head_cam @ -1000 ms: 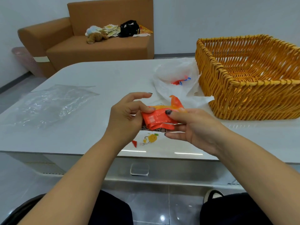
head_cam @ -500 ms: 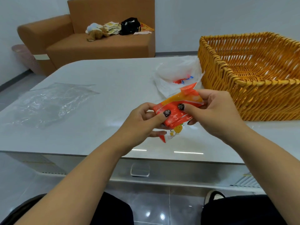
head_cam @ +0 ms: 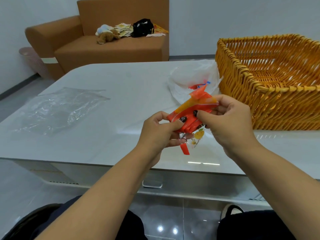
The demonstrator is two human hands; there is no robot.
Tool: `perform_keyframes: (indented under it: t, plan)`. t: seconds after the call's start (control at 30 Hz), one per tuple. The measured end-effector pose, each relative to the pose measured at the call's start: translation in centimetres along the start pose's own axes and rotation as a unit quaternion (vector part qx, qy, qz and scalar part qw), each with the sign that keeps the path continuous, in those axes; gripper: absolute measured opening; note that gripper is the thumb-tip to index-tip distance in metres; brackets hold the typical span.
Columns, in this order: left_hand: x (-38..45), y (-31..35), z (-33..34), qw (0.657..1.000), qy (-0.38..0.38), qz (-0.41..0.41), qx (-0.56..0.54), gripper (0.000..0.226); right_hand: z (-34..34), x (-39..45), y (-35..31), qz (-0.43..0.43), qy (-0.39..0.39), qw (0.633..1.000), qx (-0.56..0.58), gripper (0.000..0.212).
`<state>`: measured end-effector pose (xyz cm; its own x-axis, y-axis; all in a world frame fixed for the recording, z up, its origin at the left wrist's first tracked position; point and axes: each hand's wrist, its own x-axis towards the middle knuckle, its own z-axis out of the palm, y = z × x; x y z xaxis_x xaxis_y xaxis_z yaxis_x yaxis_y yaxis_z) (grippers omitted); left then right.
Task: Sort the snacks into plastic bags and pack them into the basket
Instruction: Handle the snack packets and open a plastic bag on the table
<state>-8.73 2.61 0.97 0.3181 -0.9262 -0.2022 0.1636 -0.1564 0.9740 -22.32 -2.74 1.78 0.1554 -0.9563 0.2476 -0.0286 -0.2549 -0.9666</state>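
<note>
Both hands hold a bundle of orange-red snack packets (head_cam: 192,111) above the white table (head_cam: 107,139), near its front edge. My left hand (head_cam: 159,134) pinches the bundle's lower left end, thumb on top. My right hand (head_cam: 228,123) grips its right end, thumb pressed on the wrappers. A clear wrapper with a yellow fruit print (head_cam: 197,135) and a red strip hang below the bundle. Behind the hands lies a white plastic bag (head_cam: 188,78) with red and blue print. An empty orange wicker basket (head_cam: 259,90) stands on the table at the right.
A clear plastic bag (head_cam: 57,110) lies flat on the left of the table. A brown sofa (head_cam: 107,47) with a soft toy, papers and a black bag stands beyond the table. A pink bin (head_cam: 32,61) sits by the sofa.
Both hands carried the snack bundle up and to the right, toward the white bag. The left thumb came on top of the packets. The camera view shifted slightly.
</note>
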Motion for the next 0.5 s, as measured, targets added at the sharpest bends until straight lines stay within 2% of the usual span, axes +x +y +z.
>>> perform_keyframes:
  t: [0.07,0.2,0.33,0.4,0.5]
  plan:
    - [0.0,0.1,-0.1,1.0,0.002,0.019,-0.011,0.012,0.1,0.1,-0.3,0.031,0.013,0.999,0.041,0.025]
    - [-0.3,0.2,0.1,0.995,0.004,0.095,0.04,0.012,-0.3,0.5,-0.3,0.154,0.023,0.978,0.14,0.021]
    - [-0.8,-0.5,0.9,0.995,0.011,0.096,-0.037,0.016,-0.4,0.0,-0.3,0.24,-0.01,0.932,0.27,0.038]
    - [-1.0,-0.8,1.3,0.993,0.029,0.093,-0.063,0.019,-0.4,-0.3,-0.4,0.249,-0.049,0.937,0.24,0.035]
    - [-1.1,-1.3,1.7,0.991,0.044,0.124,0.017,0.021,-1.0,-0.3,-0.8,0.227,-0.068,0.956,0.171,0.02]
